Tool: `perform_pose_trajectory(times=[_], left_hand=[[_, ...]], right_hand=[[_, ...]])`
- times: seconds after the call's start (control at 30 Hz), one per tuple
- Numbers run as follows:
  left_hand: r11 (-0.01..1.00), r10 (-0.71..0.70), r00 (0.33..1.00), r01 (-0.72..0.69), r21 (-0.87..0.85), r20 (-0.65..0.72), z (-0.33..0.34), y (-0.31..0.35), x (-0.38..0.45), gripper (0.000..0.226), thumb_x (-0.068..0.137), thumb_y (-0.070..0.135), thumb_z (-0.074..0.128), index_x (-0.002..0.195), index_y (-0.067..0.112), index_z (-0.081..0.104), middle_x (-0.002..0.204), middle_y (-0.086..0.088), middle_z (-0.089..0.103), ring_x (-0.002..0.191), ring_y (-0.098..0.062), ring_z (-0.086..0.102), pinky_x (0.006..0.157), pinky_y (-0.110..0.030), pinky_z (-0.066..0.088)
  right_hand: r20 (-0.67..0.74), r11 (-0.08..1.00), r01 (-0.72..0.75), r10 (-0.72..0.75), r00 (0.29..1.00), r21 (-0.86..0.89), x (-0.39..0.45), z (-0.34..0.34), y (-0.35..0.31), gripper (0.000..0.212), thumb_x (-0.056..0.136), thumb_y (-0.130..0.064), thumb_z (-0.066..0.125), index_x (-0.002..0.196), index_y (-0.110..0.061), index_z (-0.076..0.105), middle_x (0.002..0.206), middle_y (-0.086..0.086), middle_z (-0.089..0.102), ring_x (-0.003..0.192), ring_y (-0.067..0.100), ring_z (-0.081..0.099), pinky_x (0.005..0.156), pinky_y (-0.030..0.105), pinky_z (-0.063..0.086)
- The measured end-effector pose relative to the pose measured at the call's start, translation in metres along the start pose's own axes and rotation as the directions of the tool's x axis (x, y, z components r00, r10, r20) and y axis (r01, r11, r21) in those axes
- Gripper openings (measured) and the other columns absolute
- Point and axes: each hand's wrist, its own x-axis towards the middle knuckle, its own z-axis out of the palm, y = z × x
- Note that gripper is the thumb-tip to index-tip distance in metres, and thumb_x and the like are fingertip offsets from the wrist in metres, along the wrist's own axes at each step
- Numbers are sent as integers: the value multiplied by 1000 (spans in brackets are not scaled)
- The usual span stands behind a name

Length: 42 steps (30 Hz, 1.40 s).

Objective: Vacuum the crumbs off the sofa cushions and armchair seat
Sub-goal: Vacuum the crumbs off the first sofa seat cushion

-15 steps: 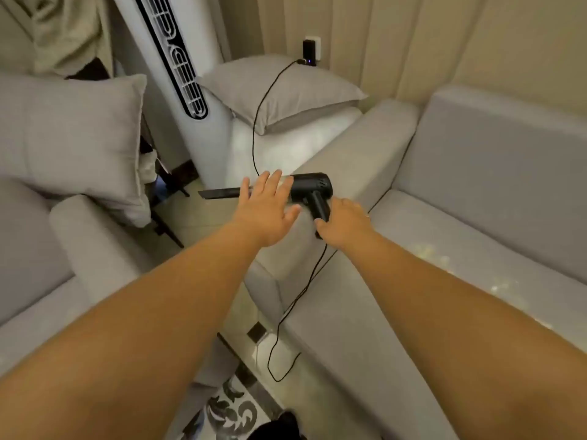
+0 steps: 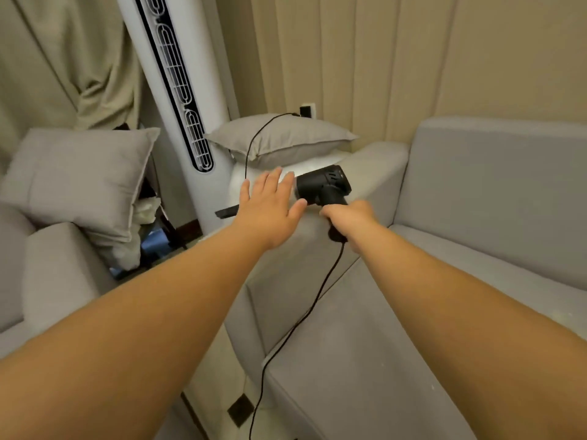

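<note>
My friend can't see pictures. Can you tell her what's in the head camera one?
A right hand grips a black handheld vacuum over a grey sofa's armrest, while the open left hand reaches over its nozzle. The vacuum's cord trails to the floor.

Your view tipped up and shifted: more wall and curtain (image 2: 63, 58) show, the sofa armrest (image 2: 365, 173) sits higher in frame.

Your right hand (image 2: 349, 217) brought the vacuum (image 2: 324, 185) up so its body now overlaps the armrest top; before it hung just off the armrest's front face. The body is tilted, rear end raised toward the wall.

Your left hand (image 2: 270, 204) lifted off the vacuum's barrel. Fingers are spread flat, thumb tip just beside the body, nozzle (image 2: 225, 212) poking out beyond the hand on the side away from the armrest.

The cord (image 2: 301, 319) now drapes down the armrest's seat-side face.
</note>
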Motion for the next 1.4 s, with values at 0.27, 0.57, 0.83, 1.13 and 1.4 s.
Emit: perform_pose_trajectory(times=[0.27,0.57,0.83,1.13,1.4], left_hand=[[957,232,972,-222,-187,33,44,101,-23,77,97,60,16,142,11,54,146,-10,52,136,-32,44,112,-47,37],[855,493,855,-440,-274,165,96,200,-73,49,110,43,35,140,12,58,147,-7,53,138,-26,44,112,-42,36],[813,565,800,-496,-305,204,136,228,-129,51,109,47,32,135,14,61,140,-4,58,134,-26,47,111,-44,38],[933,360,725,-291,-213,587,206,203,-170,62,109,55,22,165,31,15,174,0,1,160,-28,-3,125,-62,1],[940,337,752,-228,-255,567,261,204,-162,62,107,57,21,165,40,6,174,6,-7,159,-25,-10,122,-65,-8]], right_hand=[[-258,912,70,40,965,404,-58,-153,51,48,86,-45,80,123,-19,63,107,8,75,90,24,74,84,44,64],[-353,954,0,111,929,299,-155,-281,112,34,92,-20,72,124,-12,63,97,10,76,87,19,74,69,37,54],[-401,966,-43,147,904,256,-199,-283,159,31,93,-36,76,112,-13,68,96,10,77,82,23,75,71,37,56],[-385,982,-177,191,903,73,-177,-240,204,12,86,-15,72,98,-13,70,86,13,78,82,23,75,75,38,56],[-427,958,-177,261,866,225,-123,-242,241,20,85,-13,72,106,-13,70,90,12,76,82,20,76,74,39,58]])
